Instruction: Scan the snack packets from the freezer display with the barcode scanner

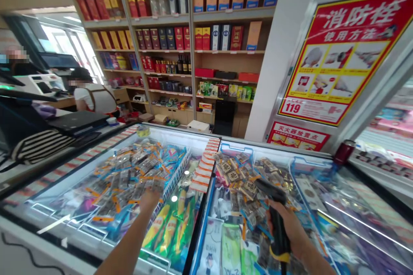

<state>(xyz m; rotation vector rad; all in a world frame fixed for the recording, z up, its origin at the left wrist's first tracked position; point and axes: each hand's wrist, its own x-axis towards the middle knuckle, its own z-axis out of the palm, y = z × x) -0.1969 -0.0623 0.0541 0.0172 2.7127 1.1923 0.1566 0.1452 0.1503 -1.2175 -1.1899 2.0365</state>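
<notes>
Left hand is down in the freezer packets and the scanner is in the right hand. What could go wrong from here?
1. The left hand reaches among loosely heaped packets beside the wire divider; the pile could slide, or the hand could catch on the wire.
2. The right hand holds the black scanner over the open right bin; a loose grip might drop it among the packets.
3. Ceiling lights glare on the wrappers, so a scan may misread.
</notes>
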